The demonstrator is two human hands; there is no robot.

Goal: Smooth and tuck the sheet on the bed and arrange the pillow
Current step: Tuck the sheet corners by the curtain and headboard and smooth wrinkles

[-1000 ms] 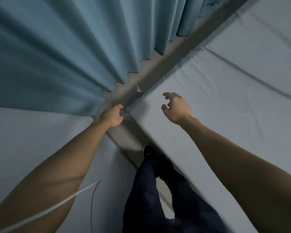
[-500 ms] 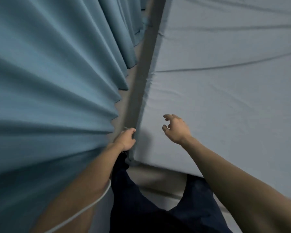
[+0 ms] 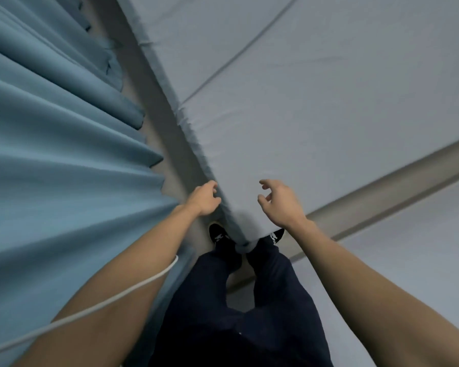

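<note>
A pale grey sheet (image 3: 302, 107) covers the bed, with a few long creases across it. Its near corner points toward me, just above my feet. My left hand (image 3: 204, 198) is curled at the left side edge of the mattress near that corner, fingers pressed on the sheet's edge; whether it grips the cloth is unclear. My right hand (image 3: 278, 205) hovers over the top of the corner, fingers apart and bent, holding nothing. No pillow is in view.
Blue pleated curtains (image 3: 64, 168) hang close on the left, leaving a narrow strip of floor (image 3: 167, 133) beside the bed. A second grey bed surface (image 3: 408, 274) lies at the right across a beige gap. A white cable (image 3: 104, 304) crosses my left forearm.
The view has swung so the bed corner now points at me. Both hands stay near the corner, the left at the side edge, the right still spread above the sheet.
</note>
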